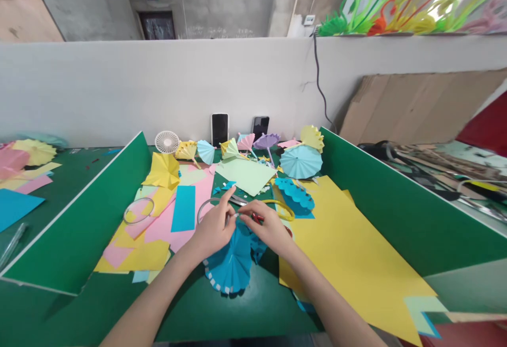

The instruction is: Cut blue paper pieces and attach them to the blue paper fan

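We are pinching a small white piece (236,215) where our fingertips meet, the left hand (216,226) and right hand (267,226) both grasping at it, with our left forefinger pointing forward. Just on the near side of our fingers, a blue pleated paper fan (232,265) is lying on the green table (190,305), showing white squares along its near rim. Red-handled scissors (238,199) are lying by our right fingers, partly covered; we cannot tell whether that hand is touching them. Beyond our fingertips, a pale green sheet (247,174) is lying among blue scraps. A blue rectangle (183,208) is resting to the left of our fingers, and to their right a large yellow sheet (344,252) is spreading out beside our right forearm.
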Action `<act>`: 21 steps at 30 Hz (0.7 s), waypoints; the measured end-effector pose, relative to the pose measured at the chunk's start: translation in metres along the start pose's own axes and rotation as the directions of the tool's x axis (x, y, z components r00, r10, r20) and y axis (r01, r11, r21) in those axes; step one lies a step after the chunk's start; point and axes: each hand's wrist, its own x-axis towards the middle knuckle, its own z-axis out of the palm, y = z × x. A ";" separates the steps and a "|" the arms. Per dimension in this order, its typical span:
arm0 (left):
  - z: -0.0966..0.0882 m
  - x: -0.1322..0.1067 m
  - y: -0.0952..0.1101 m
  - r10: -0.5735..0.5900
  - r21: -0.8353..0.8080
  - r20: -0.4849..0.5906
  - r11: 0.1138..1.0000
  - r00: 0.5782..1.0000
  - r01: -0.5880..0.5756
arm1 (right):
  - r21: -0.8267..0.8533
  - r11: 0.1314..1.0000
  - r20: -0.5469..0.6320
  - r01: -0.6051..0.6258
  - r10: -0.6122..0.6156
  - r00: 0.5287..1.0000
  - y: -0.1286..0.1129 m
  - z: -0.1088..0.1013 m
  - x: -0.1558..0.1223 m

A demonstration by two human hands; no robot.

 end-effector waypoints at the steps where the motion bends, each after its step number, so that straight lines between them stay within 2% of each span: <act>1: 0.001 0.000 0.001 0.001 0.007 0.014 1.000 1.000 -0.001 | 0.006 1.000 0.000 0.007 -0.007 1.000 -0.001 0.001 0.000; 5: 0.001 -0.001 0.002 0.026 0.031 0.043 0.999 0.999 -0.027 | -0.033 0.998 -0.014 0.045 -0.046 0.999 0.001 0.002 -0.001; 8: 0.001 -0.001 0.001 0.053 0.033 0.035 0.998 0.998 -0.055 | -0.103 0.988 -0.016 0.118 -0.121 0.993 0.001 0.004 -0.001; 15: 0.000 -0.003 0.001 0.045 -0.069 0.002 0.997 0.999 -0.045 | -0.223 0.948 0.010 0.229 -0.233 0.973 0.001 0.006 0.000; 18: -0.005 -0.004 0.004 0.044 -0.121 -0.009 0.992 0.999 -0.045 | -0.220 0.964 -0.063 0.149 -0.166 0.984 0.006 -0.001 0.002; 20: -0.008 -0.003 0.003 0.043 -0.107 -0.090 0.993 0.995 -0.053 | -0.104 0.994 -0.132 0.021 -0.035 0.991 0.007 -0.006 0.003; 21: -0.010 -0.001 0.002 0.042 -0.073 -0.141 0.996 0.989 -0.053 | -0.020 0.999 -0.127 -0.043 0.040 0.991 0.007 -0.007 0.003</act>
